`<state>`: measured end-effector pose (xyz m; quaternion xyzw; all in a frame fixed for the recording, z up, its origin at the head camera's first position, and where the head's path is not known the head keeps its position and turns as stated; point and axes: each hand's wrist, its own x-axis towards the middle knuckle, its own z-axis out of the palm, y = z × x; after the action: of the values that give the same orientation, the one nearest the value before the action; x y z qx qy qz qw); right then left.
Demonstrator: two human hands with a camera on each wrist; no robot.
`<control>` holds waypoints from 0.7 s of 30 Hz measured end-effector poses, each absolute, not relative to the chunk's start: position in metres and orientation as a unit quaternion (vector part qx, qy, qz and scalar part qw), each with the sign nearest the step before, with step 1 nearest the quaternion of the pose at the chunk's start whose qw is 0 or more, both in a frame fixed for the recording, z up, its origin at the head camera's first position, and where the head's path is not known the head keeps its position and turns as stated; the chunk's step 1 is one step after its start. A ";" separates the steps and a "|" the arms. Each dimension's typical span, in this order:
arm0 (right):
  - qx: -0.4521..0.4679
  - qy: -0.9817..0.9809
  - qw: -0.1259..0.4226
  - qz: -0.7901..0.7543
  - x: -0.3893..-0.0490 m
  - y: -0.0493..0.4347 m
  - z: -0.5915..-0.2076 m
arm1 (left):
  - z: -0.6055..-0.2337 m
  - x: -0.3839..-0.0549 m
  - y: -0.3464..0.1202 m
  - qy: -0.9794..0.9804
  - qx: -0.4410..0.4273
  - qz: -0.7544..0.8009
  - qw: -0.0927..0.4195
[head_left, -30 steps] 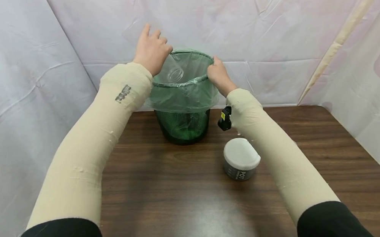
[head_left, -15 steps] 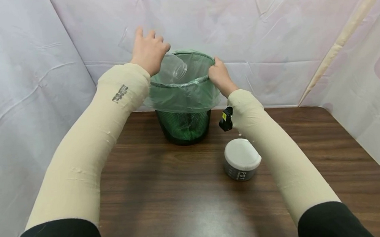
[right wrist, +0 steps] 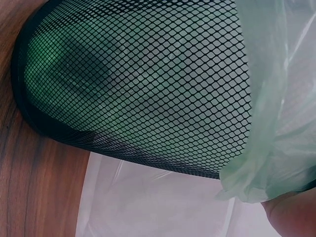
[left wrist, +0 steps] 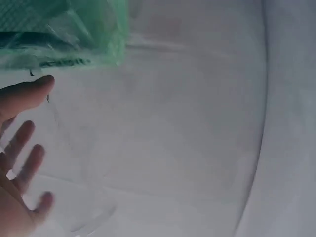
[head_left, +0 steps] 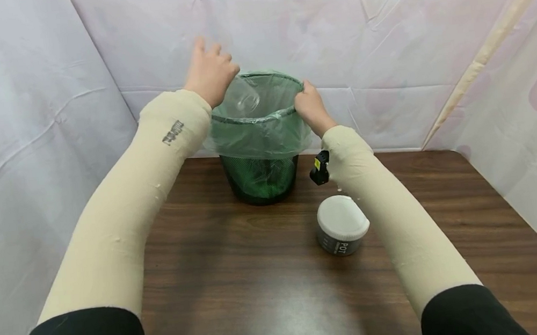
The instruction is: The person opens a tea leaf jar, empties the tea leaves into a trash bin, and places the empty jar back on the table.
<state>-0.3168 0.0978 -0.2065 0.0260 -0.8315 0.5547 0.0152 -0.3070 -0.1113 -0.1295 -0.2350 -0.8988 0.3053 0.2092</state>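
My left hand grips a clear plastic cup over the left side of a mesh waste bin. The cup lies tilted, its ringed lower end inside the bin's opening. In the left wrist view its faint outline runs past my spread fingers. A translucent green bag lines the bin and hangs folded over the rim. My right hand holds that rim at the right side, pinching bag and edge together. The right wrist view has the black mesh wall close up, with part of my hand at the lower right.
A round tub with a white lid and a dark label marked POT stands on the brown wooden table, near my right forearm. White patterned sheeting hangs behind the table and at both sides.
The cup has shifted and rolled slightly in my left hand, dipping further into the bin and then drawing back a little. My right hand stays on the rim.
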 end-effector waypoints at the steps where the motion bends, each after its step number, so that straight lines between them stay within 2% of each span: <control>1: 0.026 -0.832 0.015 0.553 -0.316 0.098 -0.207 | -0.131 -0.308 -0.112 -0.898 -0.232 0.310 0.210; 15: 0.013 -0.856 0.017 0.516 -0.316 0.104 -0.207 | -0.127 -0.307 -0.116 -0.935 -0.209 0.217 0.186; 21: 0.042 -0.857 0.000 0.514 -0.320 0.112 -0.212 | -0.126 -0.310 -0.120 -0.959 -0.193 0.141 0.155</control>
<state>-0.3200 0.1121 -0.2120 0.0420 -0.8566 0.5143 -0.0004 -0.3098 -0.1201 -0.1258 -0.1925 -0.9586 0.1414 0.1552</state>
